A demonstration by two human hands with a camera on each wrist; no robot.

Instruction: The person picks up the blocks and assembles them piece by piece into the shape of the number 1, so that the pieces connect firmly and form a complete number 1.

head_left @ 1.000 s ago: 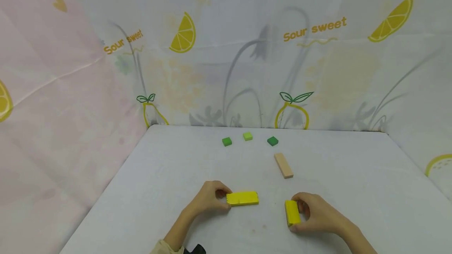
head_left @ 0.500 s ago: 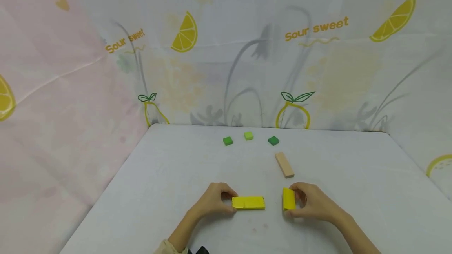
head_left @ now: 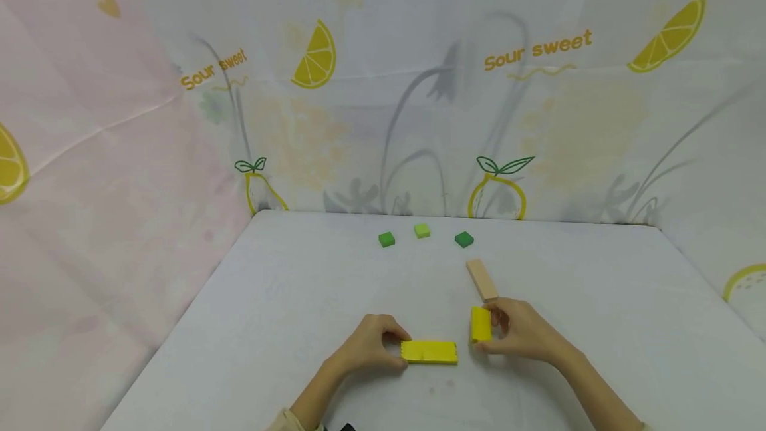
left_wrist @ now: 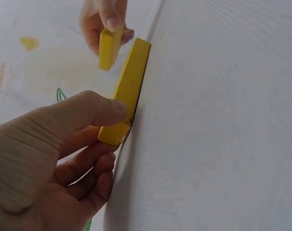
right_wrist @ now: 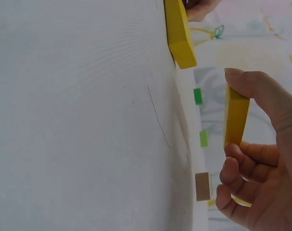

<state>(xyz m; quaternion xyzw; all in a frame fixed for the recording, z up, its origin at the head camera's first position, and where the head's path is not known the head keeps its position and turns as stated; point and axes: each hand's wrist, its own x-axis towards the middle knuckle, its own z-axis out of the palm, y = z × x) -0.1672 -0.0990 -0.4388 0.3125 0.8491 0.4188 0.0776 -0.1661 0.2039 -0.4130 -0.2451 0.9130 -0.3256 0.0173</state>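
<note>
My left hand (head_left: 374, 349) pinches the left end of a long yellow block (head_left: 429, 352) between thumb and fingers; the block lies crosswise at the table's front. In the left wrist view the thumb presses on this yellow block (left_wrist: 131, 79), which sits at the table surface. To the right, my right hand (head_left: 519, 330) pinches a shorter-looking yellow block (head_left: 481, 324) by its two ends. The right wrist view shows that yellow block (right_wrist: 236, 118) raised off the table, between thumb and fingertips. A small gap separates the two yellow blocks.
Just beyond the right hand lies a plain wooden block (head_left: 482, 280). Farther back sit a green block (head_left: 386, 239), a light green block (head_left: 421, 231) and a dark green block (head_left: 464, 239). A lemon-printed cloth (head_left: 359, 118) hangs behind the white table (head_left: 287, 285).
My left hand and its yellow block have shifted right and slightly nearer. The right hand has carried its block left and away from me, so the gap between the blocks has narrowed.
</note>
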